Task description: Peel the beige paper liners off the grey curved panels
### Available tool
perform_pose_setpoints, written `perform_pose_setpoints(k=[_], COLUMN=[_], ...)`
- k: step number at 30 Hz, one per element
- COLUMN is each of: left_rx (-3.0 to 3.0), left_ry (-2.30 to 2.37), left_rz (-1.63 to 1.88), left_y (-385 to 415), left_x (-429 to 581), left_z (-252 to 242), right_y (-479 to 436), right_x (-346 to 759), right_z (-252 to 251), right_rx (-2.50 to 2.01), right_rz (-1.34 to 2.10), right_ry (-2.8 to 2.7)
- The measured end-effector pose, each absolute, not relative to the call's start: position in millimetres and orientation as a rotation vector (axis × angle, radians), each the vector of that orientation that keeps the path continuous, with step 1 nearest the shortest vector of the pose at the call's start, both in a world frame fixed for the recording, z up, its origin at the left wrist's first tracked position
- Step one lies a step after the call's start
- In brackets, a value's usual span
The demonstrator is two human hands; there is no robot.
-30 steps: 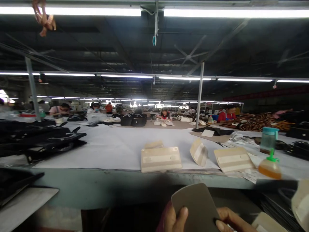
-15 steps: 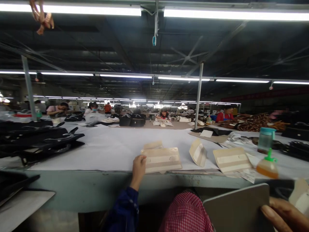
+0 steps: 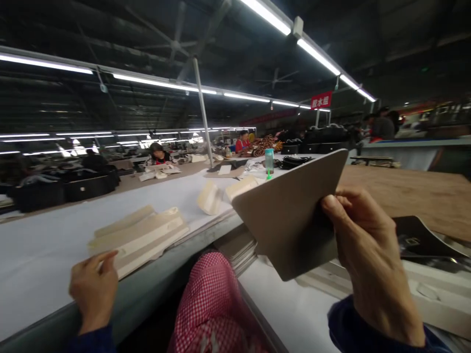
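My right hand (image 3: 368, 245) grips a stiff grey-brown flat panel (image 3: 290, 211) by its right edge, thumb on the near face, and holds it up tilted above the side surface. My left hand (image 3: 95, 284) is at the table's front edge, its thumb and fingertips closed at the near left corner of a beige panel (image 3: 150, 240) with a pale strip along it. That panel overlaps another beige piece behind it. Farther right on the white-covered table (image 3: 47, 255) stand a bent beige piece (image 3: 209, 197) and another beige panel (image 3: 241, 188), partly behind the grey-brown panel.
A stack of flat sheets (image 3: 239, 247) lies beside my checkered-cloth lap (image 3: 206, 289). Beige pieces (image 3: 434, 294) and a dark curved piece (image 3: 412, 235) are at right. A teal-lidded bottle (image 3: 270, 161) stands farther back. Another person (image 3: 159, 156) sits across the table.
The view has swung right. My right hand has raised the grey-brown panel from low at the right to in front of me. My left hand stays at the beige panel's corner.
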State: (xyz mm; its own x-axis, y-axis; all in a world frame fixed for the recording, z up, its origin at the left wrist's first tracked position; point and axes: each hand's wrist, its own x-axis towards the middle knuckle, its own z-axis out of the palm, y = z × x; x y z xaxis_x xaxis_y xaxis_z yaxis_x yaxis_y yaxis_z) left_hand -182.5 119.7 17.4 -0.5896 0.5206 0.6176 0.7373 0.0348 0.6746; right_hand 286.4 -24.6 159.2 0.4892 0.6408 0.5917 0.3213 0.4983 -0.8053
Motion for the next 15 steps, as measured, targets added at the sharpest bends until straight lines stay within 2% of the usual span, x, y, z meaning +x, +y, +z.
perform_pose_setpoints(k=[7,11,15], left_rx=[-1.35,-1.386,-1.447], left_ry=[-2.093,-2.004,-1.793], left_rz=[-1.603,-1.763,-1.969], left_y=[111.2,102.6,68.8], left_x=[-165.5,-155.6,-124.6], left_z=[32.1,50.0,77.0], right_y=[-22.2,-4.3,7.2], right_x=[270.2,265.7,266.6], right_z=[129.9,112.6,97.3], right_rx=[-0.904,-0.824,-0.81], right_rz=[0.333,0.2,0.16], right_ry=[-1.366,-1.684,-1.737])
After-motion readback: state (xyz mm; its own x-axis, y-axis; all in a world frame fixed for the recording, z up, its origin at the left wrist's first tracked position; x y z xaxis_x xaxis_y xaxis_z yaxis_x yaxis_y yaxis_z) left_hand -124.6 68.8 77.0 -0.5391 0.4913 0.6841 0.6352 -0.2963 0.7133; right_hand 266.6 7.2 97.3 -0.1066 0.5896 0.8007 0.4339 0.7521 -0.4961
